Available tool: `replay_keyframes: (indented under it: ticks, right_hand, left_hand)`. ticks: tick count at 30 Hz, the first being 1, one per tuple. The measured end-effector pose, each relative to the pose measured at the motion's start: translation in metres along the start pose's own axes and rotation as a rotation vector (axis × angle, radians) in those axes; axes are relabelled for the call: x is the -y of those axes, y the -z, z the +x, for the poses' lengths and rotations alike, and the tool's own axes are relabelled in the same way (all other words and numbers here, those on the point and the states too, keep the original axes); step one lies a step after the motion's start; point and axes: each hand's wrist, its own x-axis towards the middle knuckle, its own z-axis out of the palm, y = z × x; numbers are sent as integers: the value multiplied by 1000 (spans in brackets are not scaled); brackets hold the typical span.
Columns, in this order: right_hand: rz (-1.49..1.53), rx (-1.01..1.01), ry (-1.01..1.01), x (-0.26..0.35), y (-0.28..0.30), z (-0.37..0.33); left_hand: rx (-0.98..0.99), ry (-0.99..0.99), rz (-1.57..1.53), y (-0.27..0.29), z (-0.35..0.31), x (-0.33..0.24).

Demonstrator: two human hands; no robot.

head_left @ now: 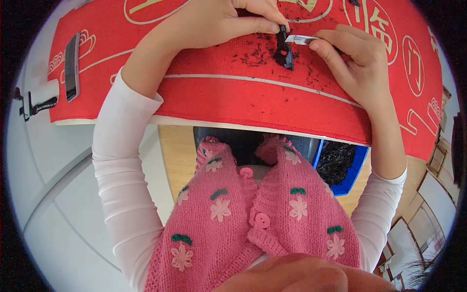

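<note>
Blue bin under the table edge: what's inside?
Black shreds fill the visible part of the blue bin. They hide its bottom; the red-covered table hides its far end.

A red mat [219, 100] with pale line designs covers the surface [168, 120]; a long dark bar [72, 68] lies near the mat's left edge, black shavings [250, 59] around its middle.

table [204, 122] covered by red cloth [219, 102] | tan floor [177, 165] seen beneath | left: pale surface [73, 204] crossed by grey band [56, 182], wall or floor cannot be told | right: brown-edged panels [437, 192] curved along rim | light spread softly, evenly
</note>
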Motion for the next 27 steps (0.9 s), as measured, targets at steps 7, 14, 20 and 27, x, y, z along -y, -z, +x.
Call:
replay_keyframes:
  ticks: [7, 14, 20, 27]
  right_hand:
    - [-13, 37, -8, 1, 1, 0]
    - [-60, 123, -79, 2, 2, 0]
    - [-86, 114, -78, 4, 1, 1]
    - [-114, 50, -52, 1, -2, 0]
  left_hand:
    - [4, -15, -4, -1, 1, -3]
    - [3, 33, -25, -3, -1, -4]
    - [-11, 39, -50, -2, -1, -5]
    - [-23, 206, -123, -5, -1, -12]
